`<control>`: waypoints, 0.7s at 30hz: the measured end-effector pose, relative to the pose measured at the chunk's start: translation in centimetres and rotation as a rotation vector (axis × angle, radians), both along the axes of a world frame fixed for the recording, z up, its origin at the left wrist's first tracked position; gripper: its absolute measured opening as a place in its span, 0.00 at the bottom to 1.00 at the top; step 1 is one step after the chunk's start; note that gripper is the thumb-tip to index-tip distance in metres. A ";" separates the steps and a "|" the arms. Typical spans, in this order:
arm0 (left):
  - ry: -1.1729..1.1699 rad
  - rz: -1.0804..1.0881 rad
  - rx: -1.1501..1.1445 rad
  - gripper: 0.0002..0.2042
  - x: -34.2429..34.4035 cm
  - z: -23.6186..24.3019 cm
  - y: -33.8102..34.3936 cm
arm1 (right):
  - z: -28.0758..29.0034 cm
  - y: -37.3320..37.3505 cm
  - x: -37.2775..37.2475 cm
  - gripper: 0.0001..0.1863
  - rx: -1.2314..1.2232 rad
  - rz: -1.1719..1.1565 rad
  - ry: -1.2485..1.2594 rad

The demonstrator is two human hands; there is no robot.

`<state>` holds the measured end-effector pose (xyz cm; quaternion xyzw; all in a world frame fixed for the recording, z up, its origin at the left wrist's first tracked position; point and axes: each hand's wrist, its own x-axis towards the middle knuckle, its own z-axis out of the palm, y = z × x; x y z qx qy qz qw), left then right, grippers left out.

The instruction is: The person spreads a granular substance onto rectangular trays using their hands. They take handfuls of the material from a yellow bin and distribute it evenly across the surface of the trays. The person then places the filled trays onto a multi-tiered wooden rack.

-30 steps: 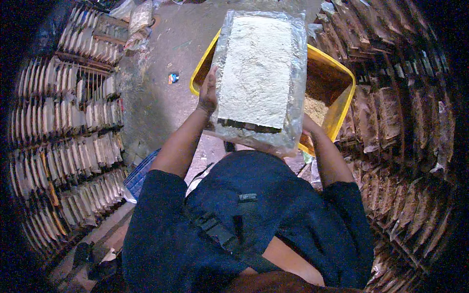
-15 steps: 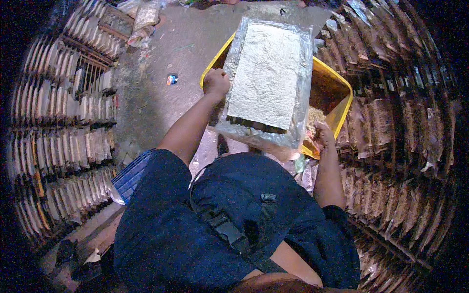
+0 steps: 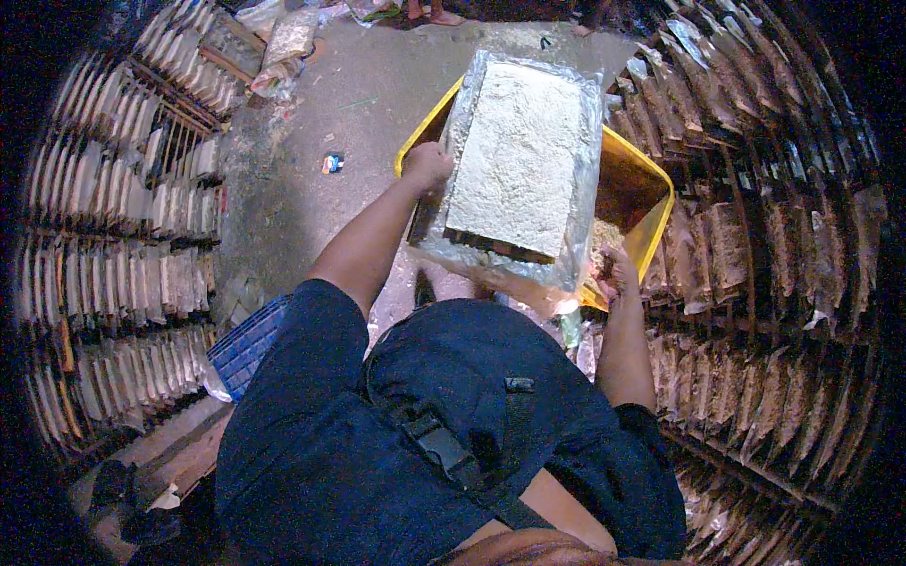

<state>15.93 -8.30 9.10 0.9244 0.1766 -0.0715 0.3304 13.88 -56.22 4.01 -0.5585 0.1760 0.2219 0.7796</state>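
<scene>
In front of me a rectangular white slab point(image 3: 514, 160) with a rough, powdery top lies on a plastic-covered board point(image 3: 578, 222). The board lies across a yellow bin point(image 3: 649, 236), whose right side stays uncovered. My left hand point(image 3: 428, 168) is closed at the board's left edge, fingers curled and partly hidden. Inside the bin's near right corner, my right hand point(image 3: 617, 274) is closed beside tan loose grains point(image 3: 605, 236), close to the board's edge. What its fingers hold cannot be made out.
Racks of upright boards point(image 3: 118, 203) line the left, and more racks of brown, crusted boards point(image 3: 746, 368) the right. A small blue packet point(image 3: 332, 162) lies on the floor. Another person's foot point(image 3: 444, 17) shows at the far edge. A blue quilted item point(image 3: 247, 351) sits by my left arm.
The board, slab and my left hand appear slightly lower and farther right, while the view has shifted a little. Both hands stay closed in nearly the same places.
</scene>
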 end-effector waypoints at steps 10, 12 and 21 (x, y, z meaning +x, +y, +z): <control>-0.469 0.131 -1.095 0.37 -2.9 0.9 -3.3 | 4.9 0.8 0.5 0.12 0.599 -0.302 -0.079; -0.472 0.127 -1.505 0.43 -2.3 -2.1 -3.8 | 7.7 3.5 1.2 0.12 0.479 -0.359 -0.127; -0.458 0.026 -1.447 0.50 -2.6 -5.8 -4.7 | 16.9 15.3 4.2 0.16 0.479 0.258 -0.216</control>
